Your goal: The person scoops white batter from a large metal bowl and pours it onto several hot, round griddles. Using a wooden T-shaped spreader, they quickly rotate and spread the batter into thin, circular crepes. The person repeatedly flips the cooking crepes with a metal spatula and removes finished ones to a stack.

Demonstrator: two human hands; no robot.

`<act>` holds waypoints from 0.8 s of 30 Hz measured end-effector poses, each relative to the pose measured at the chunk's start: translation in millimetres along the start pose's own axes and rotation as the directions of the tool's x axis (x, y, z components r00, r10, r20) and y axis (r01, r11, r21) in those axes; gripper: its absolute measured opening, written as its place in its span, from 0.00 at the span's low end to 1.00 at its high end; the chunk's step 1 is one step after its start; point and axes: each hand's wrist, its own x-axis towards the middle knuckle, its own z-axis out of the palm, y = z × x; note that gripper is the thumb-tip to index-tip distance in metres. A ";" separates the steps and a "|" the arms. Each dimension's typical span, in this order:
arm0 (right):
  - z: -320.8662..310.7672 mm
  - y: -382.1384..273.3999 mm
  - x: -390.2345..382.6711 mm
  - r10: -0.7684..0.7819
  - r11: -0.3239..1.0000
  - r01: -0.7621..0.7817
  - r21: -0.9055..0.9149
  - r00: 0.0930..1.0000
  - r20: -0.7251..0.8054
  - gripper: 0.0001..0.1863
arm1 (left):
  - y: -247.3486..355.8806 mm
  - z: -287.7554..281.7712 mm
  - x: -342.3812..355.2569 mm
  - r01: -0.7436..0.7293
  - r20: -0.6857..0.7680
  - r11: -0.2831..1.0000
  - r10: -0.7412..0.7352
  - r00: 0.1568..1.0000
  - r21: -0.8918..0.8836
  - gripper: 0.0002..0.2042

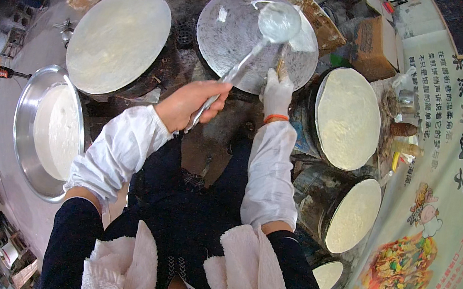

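My bare left hand is closed around the metal handle of a ladle. The ladle's round bowl, coated with white batter, hangs over the far part of a round griddle. Closed too is my right hand, in a white glove with an orange band at the wrist. It grips a wooden-handled tool over the same griddle. Part of that tool is hidden behind the ladle. Beside it lies a whitish patch; whether this is batter or the tool's flat head I cannot make out.
A griddle with a pale pancake stands to the left. Several more pancake-covered griddles line the right, including a near one. A steel basin of white batter is at left. A cardboard box and a printed banner stand right.
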 end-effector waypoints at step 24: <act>-17.1 -35.7 38.3 -0.122 0.935 0.169 -0.311 0.979 0.165 0.23 | -12.6 -64.3 -22.1 -0.125 -0.322 0.991 0.133 0.938 0.045 0.14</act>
